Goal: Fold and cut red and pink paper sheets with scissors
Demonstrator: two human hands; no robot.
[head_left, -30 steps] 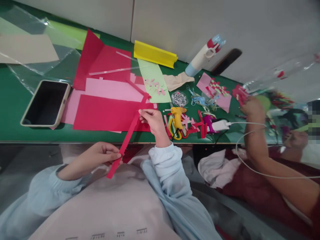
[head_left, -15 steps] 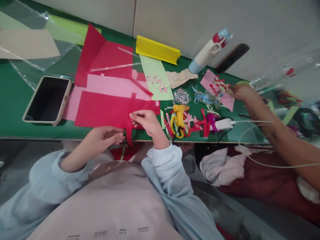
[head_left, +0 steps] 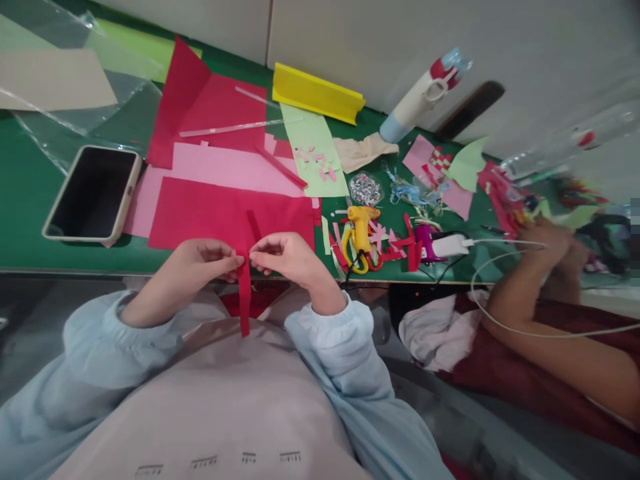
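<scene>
Left hand (head_left: 205,262) has a red strip (head_left: 245,300) pinched just below centre. Right hand (head_left: 285,257) has fingertips together right there — can't tell if gripping.

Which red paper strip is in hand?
The red strip pinched in the left hand, lower end hanging past the table edge. The others aren't held: one lies diagonally over pink paper, more near the yellow glue gun.

Red paper strip (head_left: 245,303) between left grip (head_left: 207,261) and right grip (head_left: 287,259), near green table (head_left: 27,200) edge.
</scene>
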